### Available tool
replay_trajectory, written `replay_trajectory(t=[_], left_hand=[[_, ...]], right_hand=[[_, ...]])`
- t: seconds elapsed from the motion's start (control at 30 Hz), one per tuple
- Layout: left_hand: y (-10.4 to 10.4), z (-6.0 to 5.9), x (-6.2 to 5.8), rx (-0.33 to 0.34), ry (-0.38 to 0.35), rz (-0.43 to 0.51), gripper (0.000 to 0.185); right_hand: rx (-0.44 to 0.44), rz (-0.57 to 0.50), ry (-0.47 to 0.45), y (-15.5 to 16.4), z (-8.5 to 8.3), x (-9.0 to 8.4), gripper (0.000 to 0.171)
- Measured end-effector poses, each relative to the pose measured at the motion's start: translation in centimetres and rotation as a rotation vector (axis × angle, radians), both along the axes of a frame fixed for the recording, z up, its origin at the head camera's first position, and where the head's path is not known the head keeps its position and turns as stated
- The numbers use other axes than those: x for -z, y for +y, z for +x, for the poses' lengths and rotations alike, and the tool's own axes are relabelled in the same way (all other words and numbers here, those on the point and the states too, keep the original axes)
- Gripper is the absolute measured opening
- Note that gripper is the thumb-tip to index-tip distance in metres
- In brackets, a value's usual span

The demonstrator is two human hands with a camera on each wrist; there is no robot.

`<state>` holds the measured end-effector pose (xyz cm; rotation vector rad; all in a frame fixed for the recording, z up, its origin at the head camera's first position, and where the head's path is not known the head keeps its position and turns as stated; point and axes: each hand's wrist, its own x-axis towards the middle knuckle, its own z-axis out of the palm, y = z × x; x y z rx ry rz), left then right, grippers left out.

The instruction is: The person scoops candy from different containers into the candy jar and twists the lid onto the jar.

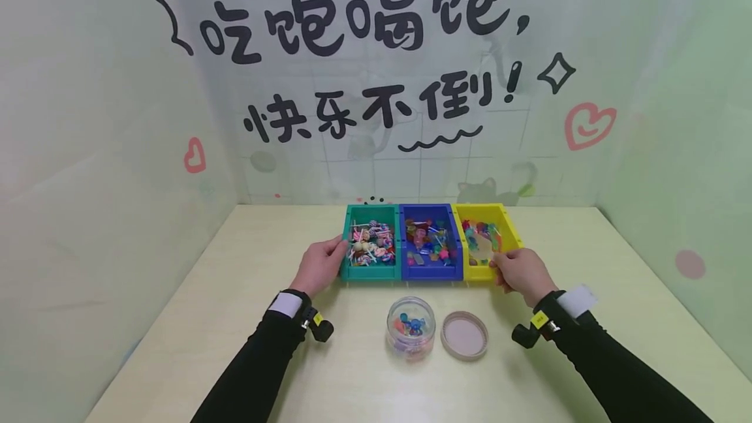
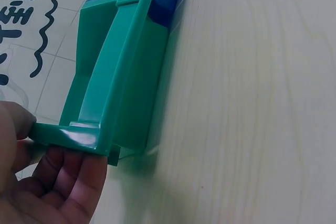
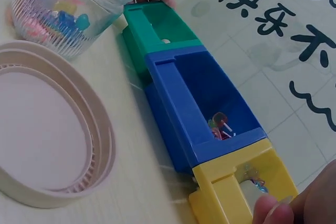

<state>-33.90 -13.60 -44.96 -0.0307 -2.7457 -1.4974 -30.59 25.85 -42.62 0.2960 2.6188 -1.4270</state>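
Note:
A green bin [image 1: 373, 273], a blue bin [image 1: 432, 273] and a yellow bin [image 1: 478, 273] stand side by side in a row on the table. My left hand [image 1: 320, 265] grips the green bin's left side; in the left wrist view the thumb lies over the rim and the fingers curl against the outer wall. At the other end, my right hand [image 1: 525, 274] pinches the yellow bin's right wall near its front corner. Small lollipop-like charms [image 1: 373, 240] fill the green bin. Colourful translucent pieces [image 1: 429, 238] lie in the blue one, and similar pieces in the yellow.
In front of the bins stands a lidless clear jar [image 1: 410, 338] with small colourful pieces inside. Its pinkish lid [image 1: 465, 337] lies just to the right, rim up. A printed curtain [image 1: 376, 175] hangs behind the light wooden table [image 1: 252, 240].

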Motion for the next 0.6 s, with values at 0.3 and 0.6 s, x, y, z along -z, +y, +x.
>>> replay_trajectory(t=[0.3,0.6], left_hand=[[-0.2,0.3,-0.1,-0.010,-0.001,0.015,0.046],[0.0,0.2,0.0,-0.007,-0.012,0.019,0.046]], right_hand=[[0.005,0.109,0.038,-0.2,-0.1,0.1,0.037],[0.029,-0.166,0.009,1.0,0.4,0.5,0.041]])
